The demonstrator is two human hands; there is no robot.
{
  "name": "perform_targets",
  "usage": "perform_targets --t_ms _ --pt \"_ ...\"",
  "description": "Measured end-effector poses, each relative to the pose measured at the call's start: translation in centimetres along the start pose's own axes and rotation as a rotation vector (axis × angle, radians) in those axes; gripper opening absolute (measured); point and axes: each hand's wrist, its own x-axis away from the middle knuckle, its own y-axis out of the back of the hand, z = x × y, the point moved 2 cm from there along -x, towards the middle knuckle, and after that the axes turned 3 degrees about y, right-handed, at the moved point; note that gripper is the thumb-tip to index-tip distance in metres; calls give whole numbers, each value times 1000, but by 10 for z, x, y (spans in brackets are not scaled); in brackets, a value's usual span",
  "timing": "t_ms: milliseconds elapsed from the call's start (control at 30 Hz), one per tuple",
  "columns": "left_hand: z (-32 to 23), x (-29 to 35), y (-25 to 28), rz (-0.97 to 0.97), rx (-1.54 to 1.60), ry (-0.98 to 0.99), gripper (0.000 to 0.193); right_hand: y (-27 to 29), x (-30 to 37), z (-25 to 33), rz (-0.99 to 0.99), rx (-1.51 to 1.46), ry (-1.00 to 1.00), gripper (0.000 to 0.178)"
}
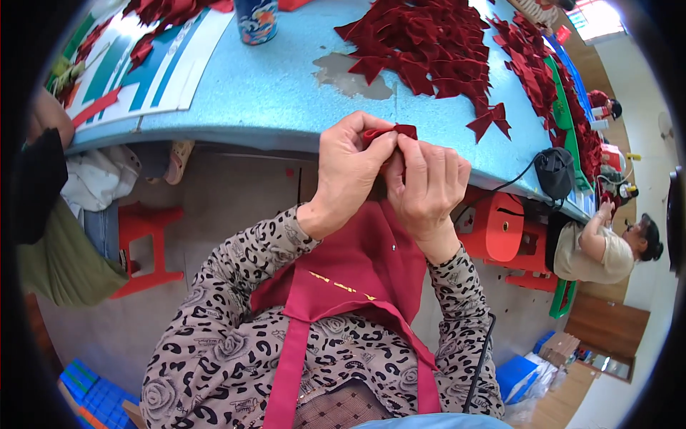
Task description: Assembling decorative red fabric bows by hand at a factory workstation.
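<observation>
A dark red ribbon bow point(406, 131) is pinched between my two hands, just in front of the table's near edge. My left hand point(350, 161) grips its left side between thumb and curled fingers. On the other side my right hand point(426, 182) presses it between thumb and forefinger, the rest of the fingers folded. Much of the ribbon is hidden behind my fingers. Beyond my hands, a large heap of dark red bows point(429, 46) lies on the blue table point(286, 93). One bow point(490, 121) sits at the heap's near end.
A patterned can point(256, 20) stands at the far side, right of a white and green board point(153, 64). A black pouch point(554, 171) with a cord rests at the table's right edge. Red stools point(146, 247) stand below. One person point(597, 250) works at the right; another sits at the left.
</observation>
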Motion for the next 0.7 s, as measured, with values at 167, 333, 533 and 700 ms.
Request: perform_targets --t_ms 167,333,533,700 --pt "-22 -3 -36 34 208 90 8 25 -19 -26 -28 7 19 30" --pt "-38 -9 -63 97 295 147 12 43 -29 -42 -36 3 -23 33" --pt "-42 -18 -86 92 297 167 15 59 -29 -60 -27 -39 -40 36" --pt "-37 -18 -99 100 258 158 17 63 -17 -73 -74 -101 -89 38"
